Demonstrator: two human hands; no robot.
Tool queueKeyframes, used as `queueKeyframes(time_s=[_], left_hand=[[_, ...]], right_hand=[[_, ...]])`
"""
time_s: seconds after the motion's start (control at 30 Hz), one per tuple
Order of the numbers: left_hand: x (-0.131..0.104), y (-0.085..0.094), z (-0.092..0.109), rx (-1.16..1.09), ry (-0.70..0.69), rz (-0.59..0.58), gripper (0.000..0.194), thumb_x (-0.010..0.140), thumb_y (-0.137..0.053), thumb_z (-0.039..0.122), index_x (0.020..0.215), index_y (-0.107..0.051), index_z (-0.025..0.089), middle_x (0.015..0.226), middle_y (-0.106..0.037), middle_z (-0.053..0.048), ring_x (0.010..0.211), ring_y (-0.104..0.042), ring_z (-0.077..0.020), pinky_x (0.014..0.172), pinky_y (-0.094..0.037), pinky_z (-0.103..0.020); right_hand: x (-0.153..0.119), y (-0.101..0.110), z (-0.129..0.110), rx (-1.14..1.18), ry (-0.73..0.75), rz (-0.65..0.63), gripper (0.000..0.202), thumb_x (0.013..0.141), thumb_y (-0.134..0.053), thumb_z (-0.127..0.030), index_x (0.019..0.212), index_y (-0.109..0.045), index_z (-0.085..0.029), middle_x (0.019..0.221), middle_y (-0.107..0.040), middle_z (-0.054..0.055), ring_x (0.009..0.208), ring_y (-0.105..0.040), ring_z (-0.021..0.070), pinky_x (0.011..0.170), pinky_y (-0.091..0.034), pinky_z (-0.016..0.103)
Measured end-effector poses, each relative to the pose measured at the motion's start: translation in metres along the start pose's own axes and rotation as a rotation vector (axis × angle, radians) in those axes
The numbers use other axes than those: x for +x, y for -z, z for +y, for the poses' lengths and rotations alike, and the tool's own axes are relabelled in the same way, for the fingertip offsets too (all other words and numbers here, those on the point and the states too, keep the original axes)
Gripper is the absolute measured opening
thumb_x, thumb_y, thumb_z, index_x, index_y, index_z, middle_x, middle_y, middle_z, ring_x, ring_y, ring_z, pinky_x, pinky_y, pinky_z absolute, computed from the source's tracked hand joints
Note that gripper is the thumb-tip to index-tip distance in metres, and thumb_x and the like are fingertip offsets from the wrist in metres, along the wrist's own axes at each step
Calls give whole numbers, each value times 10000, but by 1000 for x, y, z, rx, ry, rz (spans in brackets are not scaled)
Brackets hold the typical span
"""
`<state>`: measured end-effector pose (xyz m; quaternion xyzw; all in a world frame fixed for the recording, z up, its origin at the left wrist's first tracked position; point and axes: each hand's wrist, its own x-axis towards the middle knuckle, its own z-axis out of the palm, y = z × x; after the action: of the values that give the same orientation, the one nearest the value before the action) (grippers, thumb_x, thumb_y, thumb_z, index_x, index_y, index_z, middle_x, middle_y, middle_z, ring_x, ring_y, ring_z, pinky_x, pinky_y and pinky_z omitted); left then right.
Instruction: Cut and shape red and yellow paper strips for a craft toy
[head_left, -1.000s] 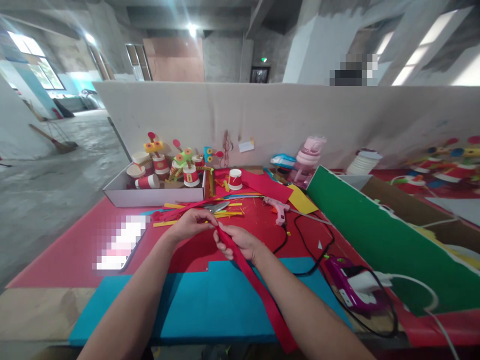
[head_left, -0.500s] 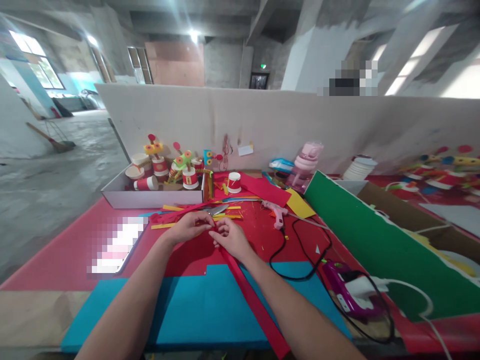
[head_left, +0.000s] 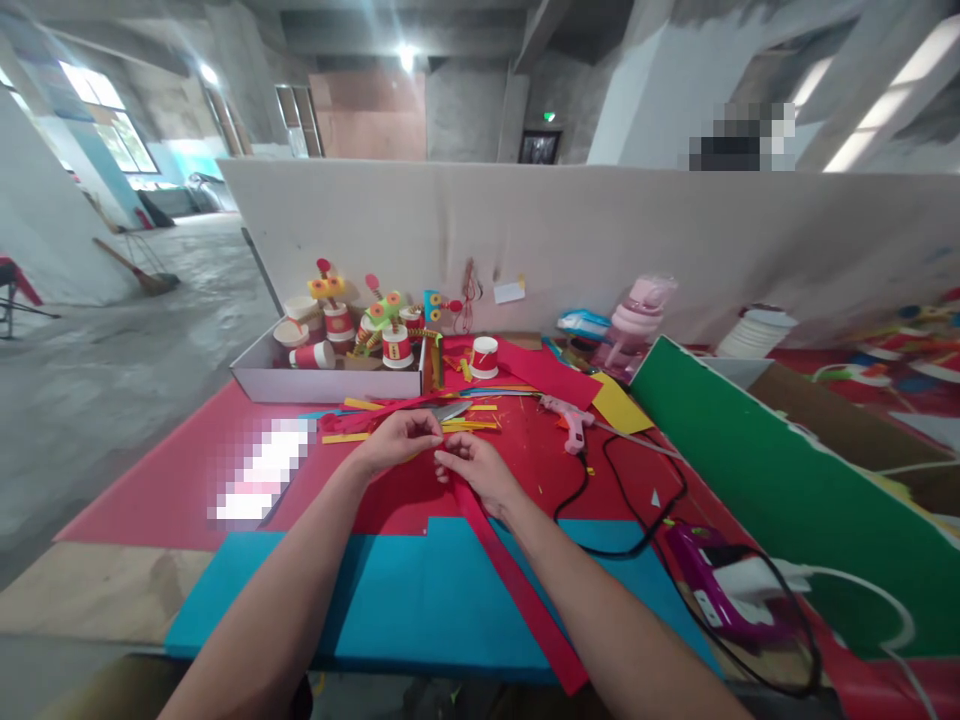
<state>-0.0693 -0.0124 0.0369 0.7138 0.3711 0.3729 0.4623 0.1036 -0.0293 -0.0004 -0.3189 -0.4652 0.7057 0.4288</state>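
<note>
In the head view, the red paper strip (head_left: 517,585) slants from the fingertips of the right hand (head_left: 474,465), which pinches its upper end, down along that forearm to the front edge of the table (head_left: 112,590). The left hand (head_left: 405,438) curls at the tip, though its grip is too small to tell. Beyond lie a metal blade (head_left: 454,410) and, rightward, the pink glue gun (head_left: 574,425).
</note>
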Motion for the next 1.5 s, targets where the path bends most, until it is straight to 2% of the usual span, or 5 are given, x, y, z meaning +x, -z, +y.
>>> queueKeyframes(time_s=[0.67, 0.93, 1.1, 1.23, 1.5], left_hand=[[2, -10, -6, -199, 142, 55, 251, 713, -733, 343, 776, -612, 132, 658, -614, -4, 601, -569, -106, 588, -432, -222], [3, 16, -12, -373, 80, 416, 248, 662, -776, 312, 743, -629, 130, 570, -592, 21, 517, -536, -74, 527, -412, -184], [4, 26, -12, -586, -1, 625, 297, 632, -797, 326, 760, -601, 144, 581, -630, 22, 533, -602, -91, 551, -465, -192], [8, 14, -14, -606, -2, 643, 347, 589, -823, 323, 790, -607, 141, 623, -669, 5, 595, -658, -121, 614, -509, -217], [9, -6, -21, -473, -30, 464, 291, 658, -791, 298, 862, -650, 145, 678, -681, -5, 657, -650, -120, 668, -508, -226]], right_hand=[[4, 1, 5, -126, 94, 45, 273, 685, -722, -394, 766, -581, -174, 664, -629, -9, 576, -616, 122, 606, -525, 273], [-32, 12, -39, -538, -94, -246, 838, 670, -755, -355, 1383, -315, -334, 944, -667, 20, 549, -637, 150, 501, -515, 292], [-47, 45, -84, -1237, 337, 61, 675, 682, -737, -313, 1311, -492, -283, 1174, -639, 96, 1040, -620, 289, 854, -487, 419], [-35, 29, -97, -1315, 676, 415, 316, 798, -632, -333, 1093, -600, -223, 1076, -655, 99, 1030, -592, 271, 905, -445, 435], [10, -20, -47, -1221, 789, 363, 49, 821, -598, -231, 862, -572, -228, 1017, -645, 63, 1026, -566, 233, 1007, -360, 443]])
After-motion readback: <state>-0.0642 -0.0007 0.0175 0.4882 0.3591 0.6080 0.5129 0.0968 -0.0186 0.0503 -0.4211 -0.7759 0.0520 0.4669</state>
